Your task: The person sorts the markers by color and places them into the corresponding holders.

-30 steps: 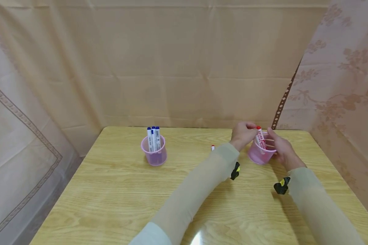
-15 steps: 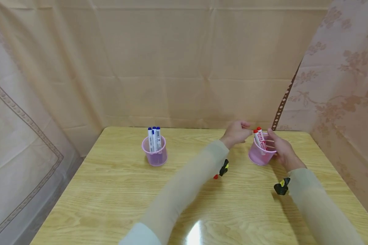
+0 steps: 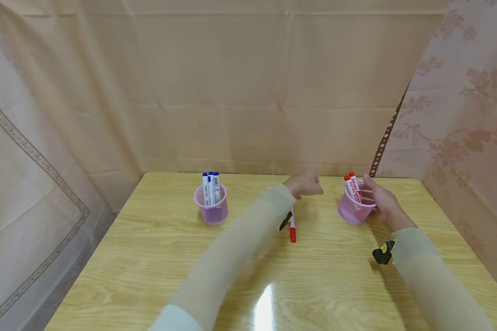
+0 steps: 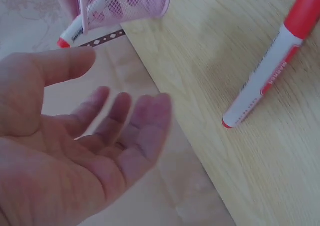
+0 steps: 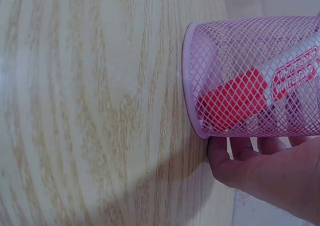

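My right hand point(image 3: 386, 207) holds the right pink mesh pen cup point(image 3: 352, 213), fingers wrapped along its side and thumb by the rim. Two red-capped markers point(image 3: 353, 187) lean inside that cup; in the right wrist view a red cap point(image 5: 235, 98) shows through the mesh near the base. Left of the cup hovers my left hand point(image 3: 304, 183), palm bare and fingers loosely bent in the left wrist view. Close to it, a red marker point(image 4: 265, 81) lies on the table, its far end partly covered by the left wrist and hand in the head view.
Another pink pen cup point(image 3: 214, 214) stands at the left, holding several blue-capped markers point(image 3: 210, 189). A beige curtain point(image 3: 215, 92) hangs behind the wooden table point(image 3: 141, 257), with a patterned cloth point(image 3: 472, 138) on the right side.
My left hand let go of a red marker in the right cup and moved left, away from it. The marker on the table came into fuller view. My right hand stayed on the cup.
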Demonstrator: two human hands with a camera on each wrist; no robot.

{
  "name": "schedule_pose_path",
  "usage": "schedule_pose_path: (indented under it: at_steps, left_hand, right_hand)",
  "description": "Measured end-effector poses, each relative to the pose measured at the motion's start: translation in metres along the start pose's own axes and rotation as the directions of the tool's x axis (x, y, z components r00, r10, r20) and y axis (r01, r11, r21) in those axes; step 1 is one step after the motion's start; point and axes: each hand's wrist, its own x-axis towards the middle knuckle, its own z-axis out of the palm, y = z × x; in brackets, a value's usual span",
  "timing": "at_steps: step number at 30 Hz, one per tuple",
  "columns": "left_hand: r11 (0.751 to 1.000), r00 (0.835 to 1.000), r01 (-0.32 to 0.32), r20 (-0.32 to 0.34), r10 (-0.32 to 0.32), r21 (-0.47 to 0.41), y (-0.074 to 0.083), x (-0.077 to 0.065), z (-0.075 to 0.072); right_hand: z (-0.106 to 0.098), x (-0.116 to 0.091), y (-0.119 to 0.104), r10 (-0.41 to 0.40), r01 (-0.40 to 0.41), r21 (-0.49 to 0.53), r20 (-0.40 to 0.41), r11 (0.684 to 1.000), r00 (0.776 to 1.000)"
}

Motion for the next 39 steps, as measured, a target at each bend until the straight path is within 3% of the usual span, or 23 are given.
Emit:
schedule_pose_path:
  at_steps: [3, 8, 19, 27, 30, 36, 39]
  left_hand:
    - [0.996, 0.996, 0.085, 0.035, -0.086, 0.023, -0.006, -0.003, -0.004]
    - [0.984, 0.986, 0.166, 0.013, -0.167, 0.063, -0.019, -0.01, -0.006]
    - [0.971, 0.972, 0.234, -0.042, -0.231, 0.058, -0.036, -0.019, 0.0]
    - [0.959, 0.972, 0.23, -0.079, -0.219, 0.167, -0.059, 0.003, 0.012]
    - [0.954, 0.967, 0.251, -0.097, -0.237, 0.165, -0.063, 0.006, 0.016]
    - [0.953, 0.963, 0.265, -0.094, -0.253, 0.145, -0.064, -0.002, 0.019]
    - [0.942, 0.964, 0.258, -0.124, -0.236, 0.215, -0.066, -0.005, 0.02]
  right_hand:
    - [0.0, 0.001, 0.0, 0.002, -0.002, 0.006, -0.002, 1.0, 1.0]
    - [0.0, -0.001, 0.0, 0.0, 0.0, 0.015, -0.004, 1.0, 1.0]
    - [-0.002, -0.004, -0.001, 0.005, -0.005, 0.026, 0.004, 1.0, 1.0]
    - [-0.001, -0.005, 0.0, 0.002, -0.002, 0.036, -0.007, 0.999, 1.0]
    - [-0.001, -0.005, 0.001, 0.004, -0.004, 0.039, -0.011, 0.999, 1.0]
    - [0.0, -0.005, 0.002, 0.003, -0.002, 0.027, -0.016, 1.0, 1.0]
    - [0.003, -0.005, 0.003, -0.008, 0.008, 0.027, -0.008, 1.0, 1.0]
